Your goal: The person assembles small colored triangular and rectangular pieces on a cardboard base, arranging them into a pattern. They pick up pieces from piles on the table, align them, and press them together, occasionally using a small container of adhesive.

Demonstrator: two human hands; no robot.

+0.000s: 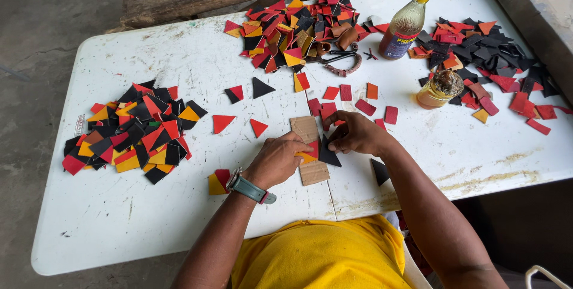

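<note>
- I look down on a white table (179, 217), scuffed and stained, that fills most of the view.
- On its left side lies a big heap of pieces (131, 134), flat scraps in black, red and yellow, many of them triangles.
- A second heap (298, 26) sits at the far middle edge, and a third, darker heap (489, 56) lies at the far right.
- A tall bottle (406, 23) of amber liquid stands between the two far heaps; a small jar (439, 89) stands just in front of it.
- A strip of brown cardboard (309, 151) lies at the near middle of the table, under both hands.
- My left hand (276, 160), with a watch (250, 188) on the wrist, rests on the cardboard, fingers curled narrow and pressing a red and yellow piece (309, 153).
- My right hand (357, 134) is just beside it, fingers bent close, tips touching a black triangle (328, 154) on the cardboard.
- Small red rectangles (358, 107) lie scattered just beyond the right hand.
- Loose red triangles (239, 125) lie to the left of the cardboard.
</note>
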